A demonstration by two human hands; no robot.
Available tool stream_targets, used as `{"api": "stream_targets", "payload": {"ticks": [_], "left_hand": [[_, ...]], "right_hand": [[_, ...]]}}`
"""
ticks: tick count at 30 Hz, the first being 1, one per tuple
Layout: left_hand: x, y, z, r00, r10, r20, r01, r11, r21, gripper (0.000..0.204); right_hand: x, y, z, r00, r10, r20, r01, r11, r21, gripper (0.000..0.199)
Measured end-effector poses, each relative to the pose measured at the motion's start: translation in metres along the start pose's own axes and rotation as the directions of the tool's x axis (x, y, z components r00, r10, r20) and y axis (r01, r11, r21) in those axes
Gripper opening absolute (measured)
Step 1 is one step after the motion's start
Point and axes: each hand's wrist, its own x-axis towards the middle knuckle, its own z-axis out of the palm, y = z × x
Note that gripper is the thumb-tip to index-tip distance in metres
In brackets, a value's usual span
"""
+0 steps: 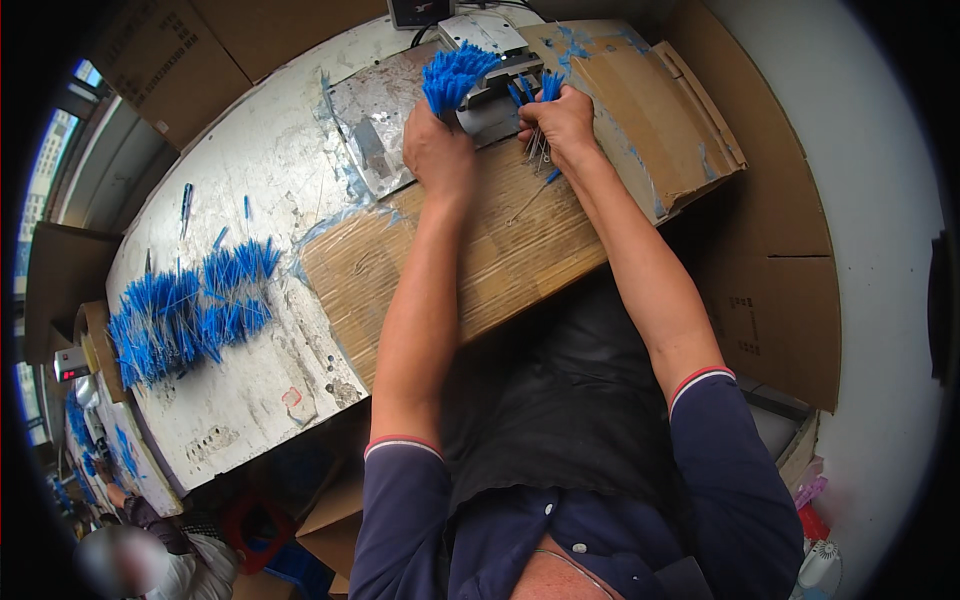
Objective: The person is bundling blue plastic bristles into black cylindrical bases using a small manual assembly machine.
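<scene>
My left hand (pixel 436 150) is wrapped round a thick bundle of thin wire brushes (pixel 457 76), whose blue bristle ends fan out above the fist. My right hand (pixel 566 122), to its right, pinches a smaller bunch of wire brushes (pixel 550 87). Blue ends stand above its fingers, and bare wires with looped ends hang below. Just beyond both hands sits a small metal bench machine (pixel 490 92), with a few blue pieces at its jaw beside my right fingers. A loose wire with a blue end (pixel 552 176) lies on the cardboard below.
Flat cardboard (pixel 400 275) covers the near table edge. A cardboard box (pixel 645 110) stands right of the machine. Many blue brushes (pixel 165 320) lie piled on the worn white table (pixel 290 350) at left. Another person (pixel 150 550) works at the lower left.
</scene>
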Motion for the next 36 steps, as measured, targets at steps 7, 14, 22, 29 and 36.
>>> {"api": "stream_targets", "payload": {"ticks": [7, 14, 22, 29, 36], "left_hand": [[0.001, 0.004, 0.000, 1.000, 0.000, 0.024, 0.000, 1.000, 0.021, 0.010], [0.001, 0.006, -0.002, 0.993, 0.094, 0.066, -0.094, 0.996, -0.004, 0.009], [-0.001, 0.002, 0.002, 0.982, 0.121, 0.144, -0.124, 0.992, 0.015, 0.006], [-0.002, 0.001, 0.003, 0.981, 0.122, 0.148, -0.129, 0.991, 0.040, 0.006], [-0.005, 0.001, 0.006, 0.963, 0.217, 0.159, -0.247, 0.948, 0.202, 0.015]], "right_hand": [[0.011, 0.005, 0.007, 0.995, -0.046, -0.087, 0.047, 0.999, 0.009, 0.020], [0.004, 0.005, 0.002, 0.999, -0.011, -0.043, 0.018, 0.984, 0.177, 0.017], [-0.007, 0.009, -0.010, 1.000, -0.002, -0.001, 0.002, 0.945, 0.328, 0.016], [-0.012, 0.014, -0.012, 1.000, 0.006, -0.029, 0.002, 0.968, 0.252, 0.017], [-0.017, 0.013, -0.015, 0.998, -0.027, 0.061, 0.014, 0.978, 0.209, 0.015]]}}
